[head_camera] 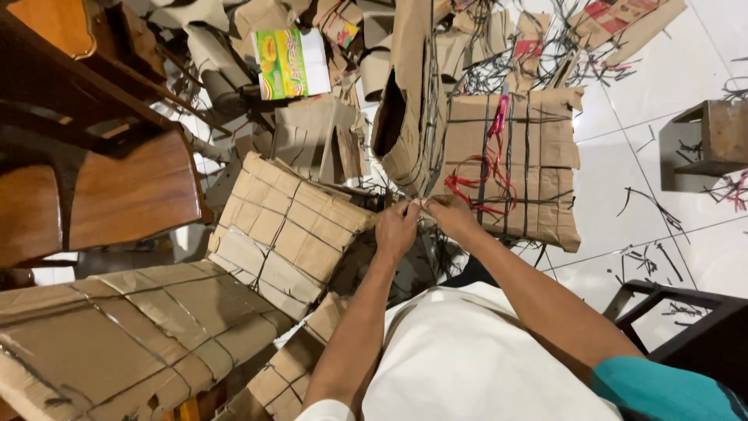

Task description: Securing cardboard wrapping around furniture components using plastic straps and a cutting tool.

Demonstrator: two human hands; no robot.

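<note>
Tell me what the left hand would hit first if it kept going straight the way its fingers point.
The left hand points up and slightly right, toward the folded cardboard stack bound with dark cord just beyond its fingertips. That would likely be met first, though depth is unclear from this overhead view.

Matt brown cardboard bundles (510, 164) (black plastic strapping), glossy white tile floor (678, 78), polished dark wood chair (101, 195).

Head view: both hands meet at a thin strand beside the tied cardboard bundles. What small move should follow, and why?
Probably pull the two ends apart to tighten. The left hand and right hand pinch a thin strand between them at the edge of a standing cardboard stack, with strapped bundles alongside.
</note>
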